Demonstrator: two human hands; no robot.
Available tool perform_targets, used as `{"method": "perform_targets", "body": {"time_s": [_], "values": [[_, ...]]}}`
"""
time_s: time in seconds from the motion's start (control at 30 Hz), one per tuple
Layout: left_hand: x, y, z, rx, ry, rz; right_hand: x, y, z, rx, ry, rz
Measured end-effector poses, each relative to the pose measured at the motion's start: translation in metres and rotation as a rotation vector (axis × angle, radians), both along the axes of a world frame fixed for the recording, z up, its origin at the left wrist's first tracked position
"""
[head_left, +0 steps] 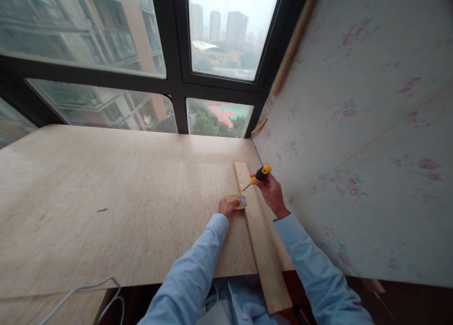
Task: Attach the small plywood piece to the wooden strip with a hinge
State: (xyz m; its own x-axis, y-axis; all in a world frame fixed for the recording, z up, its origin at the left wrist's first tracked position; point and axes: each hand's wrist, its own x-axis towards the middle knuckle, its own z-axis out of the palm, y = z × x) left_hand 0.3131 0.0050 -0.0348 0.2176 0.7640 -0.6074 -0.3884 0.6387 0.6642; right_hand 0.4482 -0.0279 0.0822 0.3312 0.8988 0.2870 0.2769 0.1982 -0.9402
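A yellow-and-black screwdriver (262, 173) is gripped in my right hand (272, 192), its shaft slanting down and left. Its tip is close to a small metal hinge (242, 200); whether they touch I cannot tell. The hinge lies where a short wooden piece (231, 198) meets a long wooden board (264, 242). My left hand (230, 208) is closed on the short piece, with the thumb by the hinge. The long board lies on the sill, and its near end sticks out past the front edge towards my body.
The wide marble-patterned sill (141, 174) carries a small thin dark metal item (102, 210) at left. A white cable (81, 287) loops over its front left edge. A flowered wall (354, 126) rises close on the right, and dark-framed windows (177, 70) stand behind.
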Motion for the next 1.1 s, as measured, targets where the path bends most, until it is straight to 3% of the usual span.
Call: {"method": "perform_targets", "body": {"time_s": [1.1], "values": [[-0.002,-0.002,0.006,0.007,0.031,-0.013,-0.002,0.007,-0.011,-0.061,0.008,0.060]]}}
